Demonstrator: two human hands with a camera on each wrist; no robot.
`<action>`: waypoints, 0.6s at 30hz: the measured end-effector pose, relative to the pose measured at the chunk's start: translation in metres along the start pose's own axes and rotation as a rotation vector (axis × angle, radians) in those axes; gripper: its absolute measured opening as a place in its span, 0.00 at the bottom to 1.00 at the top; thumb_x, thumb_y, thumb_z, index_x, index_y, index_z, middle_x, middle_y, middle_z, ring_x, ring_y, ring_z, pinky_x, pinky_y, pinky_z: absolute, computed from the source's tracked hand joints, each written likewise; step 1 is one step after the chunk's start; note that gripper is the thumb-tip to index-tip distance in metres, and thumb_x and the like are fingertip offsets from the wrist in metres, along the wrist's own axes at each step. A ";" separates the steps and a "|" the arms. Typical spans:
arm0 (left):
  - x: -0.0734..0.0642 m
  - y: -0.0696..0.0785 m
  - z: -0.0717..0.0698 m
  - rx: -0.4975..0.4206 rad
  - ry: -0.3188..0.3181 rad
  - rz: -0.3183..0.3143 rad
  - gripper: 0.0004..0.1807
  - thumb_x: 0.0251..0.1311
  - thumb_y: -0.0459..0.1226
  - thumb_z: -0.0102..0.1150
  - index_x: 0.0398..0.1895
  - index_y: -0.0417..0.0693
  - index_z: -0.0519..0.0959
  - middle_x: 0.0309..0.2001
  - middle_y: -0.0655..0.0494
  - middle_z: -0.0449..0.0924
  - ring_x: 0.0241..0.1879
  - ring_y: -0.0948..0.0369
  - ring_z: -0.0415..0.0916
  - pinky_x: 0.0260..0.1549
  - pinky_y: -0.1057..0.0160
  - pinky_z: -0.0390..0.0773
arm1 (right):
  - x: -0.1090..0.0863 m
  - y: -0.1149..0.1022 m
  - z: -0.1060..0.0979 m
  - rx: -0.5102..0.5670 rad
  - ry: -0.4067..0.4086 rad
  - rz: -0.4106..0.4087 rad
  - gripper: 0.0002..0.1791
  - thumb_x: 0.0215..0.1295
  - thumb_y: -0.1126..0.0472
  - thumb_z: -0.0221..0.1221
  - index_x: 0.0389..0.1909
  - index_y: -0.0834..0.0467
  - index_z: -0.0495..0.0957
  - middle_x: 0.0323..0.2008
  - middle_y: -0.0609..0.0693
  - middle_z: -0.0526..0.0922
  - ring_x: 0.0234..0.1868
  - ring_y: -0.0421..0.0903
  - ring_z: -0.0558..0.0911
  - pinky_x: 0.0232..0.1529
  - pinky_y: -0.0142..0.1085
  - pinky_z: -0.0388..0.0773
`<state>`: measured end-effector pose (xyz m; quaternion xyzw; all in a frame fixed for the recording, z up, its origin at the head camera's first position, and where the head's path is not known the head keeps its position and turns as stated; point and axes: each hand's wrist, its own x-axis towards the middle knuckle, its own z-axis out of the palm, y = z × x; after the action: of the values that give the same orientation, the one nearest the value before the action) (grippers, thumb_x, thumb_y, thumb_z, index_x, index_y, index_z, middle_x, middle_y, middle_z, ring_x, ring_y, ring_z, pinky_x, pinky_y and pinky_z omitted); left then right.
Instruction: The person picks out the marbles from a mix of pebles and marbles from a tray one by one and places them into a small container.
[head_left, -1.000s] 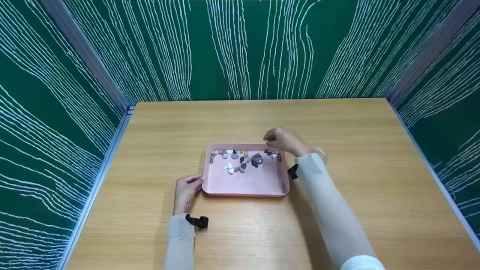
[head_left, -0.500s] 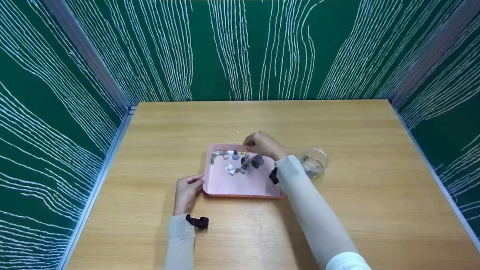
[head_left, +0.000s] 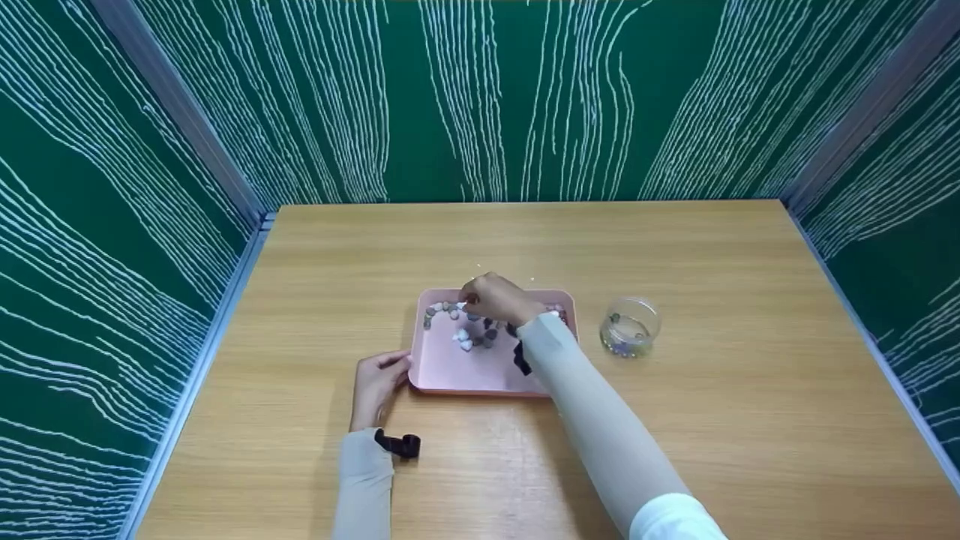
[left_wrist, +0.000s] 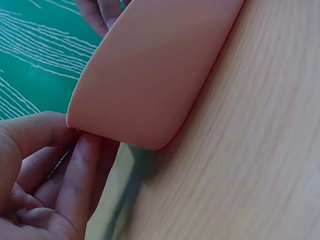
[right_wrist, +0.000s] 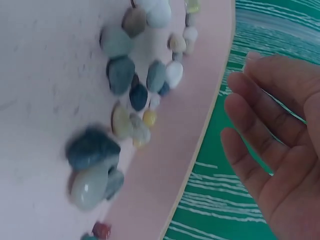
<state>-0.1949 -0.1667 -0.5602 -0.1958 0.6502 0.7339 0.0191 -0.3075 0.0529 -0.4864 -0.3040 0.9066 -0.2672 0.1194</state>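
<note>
My left hand (head_left: 375, 386) pinches the left edge of a pink tray (head_left: 480, 371); in the left wrist view, fingertips meet the rim at a corner (left_wrist: 112, 117). The right hand (head_left: 496, 298) is over the tray's far edge, palm side toward its wrist camera. Thumb and index tip come together in the right wrist view, and I cannot tell whether a small thing is between them. Inside the tray lie pebbles: white stones (head_left: 463, 339), a dark stone cluster (right_wrist: 95, 150), yellow bits (right_wrist: 149, 118) and a reddish stone (right_wrist: 102, 230). The right hand hides part of the far row.
A clear round tub (head_left: 630, 328) with small beads or stones stands right of the tray. Tiny pale specks lie on the wooden table (head_left: 712, 360) behind the tray. Green panels with white lines (head_left: 480, 97) close off the back and sides.
The right hand has moved left along the tray's far edge, from its right corner toward the left part. The tub has come into full sight. The left hand stays at the tray.
</note>
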 end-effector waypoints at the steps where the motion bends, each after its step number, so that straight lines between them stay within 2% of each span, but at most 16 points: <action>1: 0.000 0.000 0.000 -0.001 0.001 -0.001 0.14 0.55 0.23 0.59 0.46 0.23 0.78 0.42 0.38 0.83 0.37 0.61 0.81 0.39 0.67 0.83 | 0.002 -0.002 0.002 0.001 -0.002 -0.006 0.10 0.62 0.67 0.60 0.43 0.65 0.84 0.39 0.57 0.87 0.36 0.48 0.83 0.39 0.35 0.83; 7: 0.001 -0.001 0.000 -0.020 -0.006 0.004 0.15 0.55 0.23 0.60 0.46 0.22 0.78 0.44 0.35 0.81 0.38 0.60 0.81 0.41 0.66 0.83 | 0.014 -0.011 0.012 0.022 -0.035 -0.004 0.10 0.63 0.68 0.59 0.42 0.64 0.84 0.39 0.56 0.87 0.36 0.47 0.82 0.40 0.35 0.82; 12: 0.002 -0.001 -0.001 -0.014 -0.004 -0.001 0.15 0.54 0.23 0.60 0.47 0.24 0.78 0.47 0.33 0.80 0.39 0.60 0.81 0.42 0.65 0.83 | 0.023 -0.015 0.021 -0.055 -0.069 -0.101 0.10 0.61 0.70 0.59 0.42 0.66 0.83 0.39 0.58 0.87 0.39 0.50 0.84 0.44 0.37 0.83; 18: 0.002 -0.001 -0.001 0.000 0.014 -0.013 0.14 0.53 0.23 0.60 0.45 0.26 0.80 0.46 0.35 0.81 0.38 0.61 0.80 0.42 0.65 0.83 | 0.030 -0.018 0.031 -0.041 -0.103 -0.118 0.12 0.61 0.73 0.58 0.44 0.66 0.83 0.42 0.60 0.86 0.42 0.53 0.84 0.45 0.38 0.83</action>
<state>-0.1959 -0.1678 -0.5620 -0.2051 0.6492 0.7322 0.0190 -0.3105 0.0096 -0.5040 -0.3727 0.8850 -0.2392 0.1434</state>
